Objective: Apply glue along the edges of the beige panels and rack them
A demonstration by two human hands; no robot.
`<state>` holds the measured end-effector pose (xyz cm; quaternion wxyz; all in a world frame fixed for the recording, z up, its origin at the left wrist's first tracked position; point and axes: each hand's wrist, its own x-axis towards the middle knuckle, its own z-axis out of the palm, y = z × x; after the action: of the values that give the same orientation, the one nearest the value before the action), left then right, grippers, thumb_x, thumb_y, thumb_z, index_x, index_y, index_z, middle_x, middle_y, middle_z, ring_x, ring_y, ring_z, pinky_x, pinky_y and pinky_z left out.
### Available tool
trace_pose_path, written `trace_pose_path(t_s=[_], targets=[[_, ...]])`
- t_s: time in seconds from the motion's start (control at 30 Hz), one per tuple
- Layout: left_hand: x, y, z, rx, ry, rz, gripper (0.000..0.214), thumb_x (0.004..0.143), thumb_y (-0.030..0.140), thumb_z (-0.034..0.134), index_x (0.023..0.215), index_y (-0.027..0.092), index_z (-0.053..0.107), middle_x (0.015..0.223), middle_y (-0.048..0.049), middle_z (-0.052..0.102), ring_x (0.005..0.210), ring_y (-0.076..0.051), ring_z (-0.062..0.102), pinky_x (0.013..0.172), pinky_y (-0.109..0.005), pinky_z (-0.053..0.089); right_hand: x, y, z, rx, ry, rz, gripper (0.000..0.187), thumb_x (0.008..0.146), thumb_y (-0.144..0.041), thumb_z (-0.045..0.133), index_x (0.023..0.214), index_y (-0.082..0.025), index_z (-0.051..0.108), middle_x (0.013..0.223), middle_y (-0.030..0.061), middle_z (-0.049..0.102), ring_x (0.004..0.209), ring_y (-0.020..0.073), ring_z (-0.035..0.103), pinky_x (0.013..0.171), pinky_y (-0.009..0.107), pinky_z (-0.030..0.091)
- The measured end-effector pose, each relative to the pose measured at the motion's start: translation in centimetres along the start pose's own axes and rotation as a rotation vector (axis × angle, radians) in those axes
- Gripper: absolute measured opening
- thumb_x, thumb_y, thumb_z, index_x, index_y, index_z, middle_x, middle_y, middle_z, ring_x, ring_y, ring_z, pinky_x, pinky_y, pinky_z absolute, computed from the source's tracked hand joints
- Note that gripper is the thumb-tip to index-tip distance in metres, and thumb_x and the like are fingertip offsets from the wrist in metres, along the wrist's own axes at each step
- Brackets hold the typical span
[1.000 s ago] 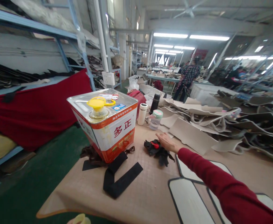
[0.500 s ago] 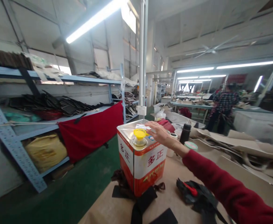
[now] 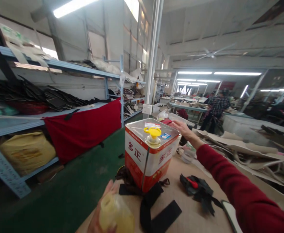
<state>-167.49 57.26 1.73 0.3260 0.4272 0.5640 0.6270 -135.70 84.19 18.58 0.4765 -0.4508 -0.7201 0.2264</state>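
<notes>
A square metal can (image 3: 136,152), white and orange-red with a yellow cap (image 3: 154,131) on its spout, stands upright on the brown table (image 3: 192,213). My right hand (image 3: 182,128) reaches to the can's far right top edge, fingers stretched out; whether it touches the rim I cannot tell. At the bottom, my left hand (image 3: 99,210) is wrapped round a cloudy yellowish plastic bottle (image 3: 119,215) with an uncapped mouth. Black strips (image 3: 167,215) lie in front of the can, and a dark crumpled cloth (image 3: 126,178) is against its base.
Black scraps with a red-handled tool (image 3: 192,183) lie on the right of the table. Beyond are stacked tan sheets (image 3: 248,152). Blue shelving (image 3: 83,66) with a hanging red cloth (image 3: 86,129) stands left. A person (image 3: 216,108) is in the background.
My right hand has moved off the top near the cap to the can's far right edge. My left hand has come into view from below with the bottle. The view has shifted right.
</notes>
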Motion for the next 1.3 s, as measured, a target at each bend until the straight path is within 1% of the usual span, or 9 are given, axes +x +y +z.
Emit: trace_pose_path(t_s=[0.13,0.27,0.43,0.7,0.97,1.07,1.17,1.23,1.3], targets=[[4.5,1.4,3.8,-0.215,-0.128,0.068,0.089,0.057,0.082,0.052,0.121,0.020,0.054,0.131,-0.0153,0.054,0.121,-0.038,0.049,0.089,-0.047,0.050,-0.1,3.6,0.1,0.152,-0.024,0.175,0.033,0.091,-0.040,0.052,0.111,-0.015,0.057,0.107,0.0068,0.062,0.089,0.0179,0.063,0.077,0.039,0.053],[8.3,2.7,7.5,-0.572,-0.247,0.068,0.083,0.060,0.065,0.065,0.127,0.019,0.050,0.132,-0.0141,0.054,0.123,-0.035,0.048,0.095,-0.043,0.047,0.3,4.7,1.0,0.334,-0.115,0.222,0.045,0.090,-0.053,0.044,0.103,-0.014,0.062,0.094,0.0090,0.069,0.081,0.0195,0.066,0.073,0.037,0.055],[9.2,2.2,9.3,-0.606,-0.285,0.005,0.078,0.058,0.061,0.069,0.122,0.020,0.055,0.130,-0.0112,0.055,0.115,-0.035,0.053,0.089,-0.040,0.051,-0.4,4.4,1.0,0.477,-0.178,0.213,0.042,0.072,-0.039,0.063,0.108,-0.016,0.064,0.094,0.0052,0.073,0.082,0.0224,0.068,0.077,0.033,0.054],[12.0,3.2,8.3,-0.617,-0.375,0.013,0.067,0.048,0.063,0.073,0.101,0.023,0.063,0.119,-0.0087,0.061,0.116,-0.035,0.053,0.084,-0.042,0.053,-5.6,1.9,-0.2,0.522,-0.099,0.225,0.048,0.066,-0.028,0.068,0.112,-0.017,0.063,0.103,0.0042,0.071,0.089,0.0233,0.066,0.077,0.032,0.053],[19.0,3.3,6.2,-0.656,-0.485,-0.132,0.065,0.055,0.069,0.065,0.099,0.022,0.062,0.111,-0.0116,0.066,0.108,-0.037,0.059,0.083,-0.048,0.051,-11.0,0.1,2.9,0.433,0.092,0.206,0.054,0.079,-0.046,0.060,0.129,-0.029,0.048,0.133,0.0049,0.055,0.125,0.0308,0.048,0.096,0.045,0.048],[20.4,2.8,5.0,-0.737,-0.565,-0.074,0.062,0.063,0.071,0.059,0.100,0.022,0.062,0.122,-0.0131,0.062,0.123,-0.036,0.049,0.097,-0.053,0.040,-11.7,0.4,1.4,0.436,0.175,0.174,0.054,0.078,-0.051,0.060,0.126,-0.029,0.049,0.134,0.0091,0.054,0.127,0.0311,0.047,0.100,0.049,0.045],[19.7,2.3,3.3,-0.861,-0.568,0.062,0.062,0.061,0.069,0.064,0.101,0.021,0.066,0.131,-0.0148,0.057,0.133,-0.037,0.035,0.107,-0.057,0.026,-10.6,-1.9,-1.2,0.342,0.350,-0.006,0.053,0.078,-0.044,0.064,0.127,-0.031,0.048,0.136,0.0075,0.052,0.124,0.0285,0.050,0.101,0.048,0.044],[18.0,2.2,2.4,-0.907,-0.516,0.124,0.062,0.057,0.068,0.067,0.098,0.021,0.068,0.132,-0.0145,0.057,0.135,-0.038,0.031,0.109,-0.059,0.022,-9.1,-4.9,-1.6,0.148,0.262,-0.221,0.044,0.081,-0.040,0.064,0.123,-0.030,0.054,0.134,0.0066,0.053,0.125,0.0262,0.049,0.104,0.045,0.041],[15.6,2.1,1.9,-0.918,-0.440,0.151,0.062,0.056,0.069,0.066,0.096,0.022,0.070,0.131,-0.0123,0.058,0.136,-0.039,0.029,0.109,-0.059,0.020,-7.3,-8.2,-0.4,-0.106,-0.032,-0.447,0.035,0.085,-0.039,0.060,0.118,-0.027,0.060,0.130,0.0079,0.057,0.124,0.0257,0.050,0.106,0.045,0.038]])
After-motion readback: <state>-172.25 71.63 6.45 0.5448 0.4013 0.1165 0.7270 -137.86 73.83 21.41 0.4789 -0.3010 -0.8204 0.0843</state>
